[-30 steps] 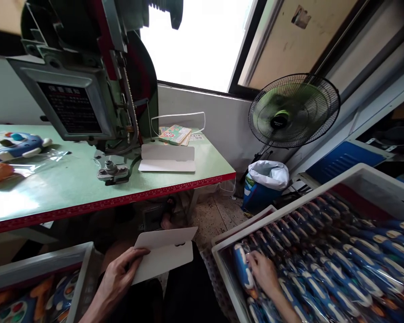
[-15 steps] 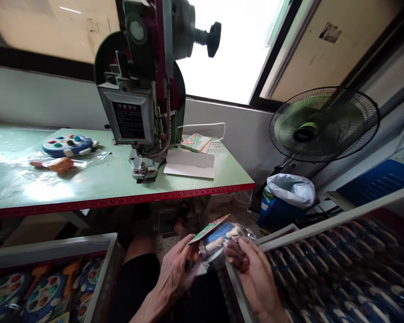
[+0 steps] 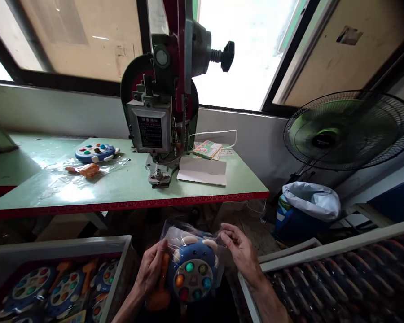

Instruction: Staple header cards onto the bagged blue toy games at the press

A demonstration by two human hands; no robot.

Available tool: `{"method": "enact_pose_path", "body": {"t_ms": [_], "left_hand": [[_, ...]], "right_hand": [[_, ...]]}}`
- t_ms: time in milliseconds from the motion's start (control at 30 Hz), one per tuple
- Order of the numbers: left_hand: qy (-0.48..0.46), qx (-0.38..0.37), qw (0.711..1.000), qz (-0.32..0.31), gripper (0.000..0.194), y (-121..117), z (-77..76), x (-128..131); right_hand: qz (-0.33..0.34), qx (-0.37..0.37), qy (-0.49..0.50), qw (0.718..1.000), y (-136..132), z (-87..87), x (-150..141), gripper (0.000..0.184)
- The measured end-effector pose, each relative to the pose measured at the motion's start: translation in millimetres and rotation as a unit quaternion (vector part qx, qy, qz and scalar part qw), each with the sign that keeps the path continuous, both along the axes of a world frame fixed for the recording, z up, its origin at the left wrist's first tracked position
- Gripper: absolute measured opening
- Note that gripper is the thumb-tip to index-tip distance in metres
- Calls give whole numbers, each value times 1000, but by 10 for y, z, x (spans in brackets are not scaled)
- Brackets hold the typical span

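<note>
Above my lap hangs a clear plastic bag (image 3: 175,231) with a blue animal-shaped toy (image 3: 191,252) inside, its face with several coloured knobs turned toward me. An orange toy hammer (image 3: 161,287) lies along the toy's left side. My left hand (image 3: 150,269) is closed on the bag's left edge, thumb on top. At the upper right corner my right hand (image 3: 242,253) pinches the plastic between thumb and fingers. The card seen a moment ago is hidden or turned away behind the toy.
A stapling machine (image 3: 158,121) stands on the green table (image 3: 134,190). Another blue toy (image 3: 96,153), an orange hammer (image 3: 85,169) and cards (image 3: 207,149) lie there. Crates flank my lap: loose toys in the left crate (image 3: 126,251), bagged ones right. A fan (image 3: 326,139) stands beyond a lined bin (image 3: 306,211).
The bagged toy has turned from edge-on to face me, and the hammer now shows. My right hand has shifted to the bag's upper corner. The head view has swung left.
</note>
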State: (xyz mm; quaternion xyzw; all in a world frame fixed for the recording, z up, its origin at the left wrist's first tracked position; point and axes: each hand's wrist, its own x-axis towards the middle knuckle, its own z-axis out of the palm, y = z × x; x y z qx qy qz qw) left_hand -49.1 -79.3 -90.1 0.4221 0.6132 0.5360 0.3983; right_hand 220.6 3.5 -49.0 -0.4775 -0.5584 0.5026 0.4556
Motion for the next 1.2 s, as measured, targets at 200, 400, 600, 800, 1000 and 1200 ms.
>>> {"method": "enact_pose_path", "body": {"t_ms": [200, 400, 600, 800, 1000, 1200], "left_hand": [[-29, -28, 999, 9, 61, -159, 71, -180], [65, 23, 990, 127, 58, -260, 139, -385], [32, 6, 990, 137, 59, -349, 276, -604], [61, 36, 994, 84, 36, -398, 347, -884], [6, 70, 998, 2, 33, -368, 453, -1099], [-83, 79, 993, 35, 63, -353, 447, -1017]], "right_hand": [[31, 15, 12, 999, -34, -75, -305, 40], [-71, 90, -82, 990, -176, -209, -760, 49], [-129, 154, -137, 970, -146, -382, -1077, 55], [-49, 131, -110, 984, -75, -424, -1103, 45], [-9, 126, -46, 991, 120, -397, -1062, 41], [8, 47, -77, 996, 112, -332, -998, 48]]}}
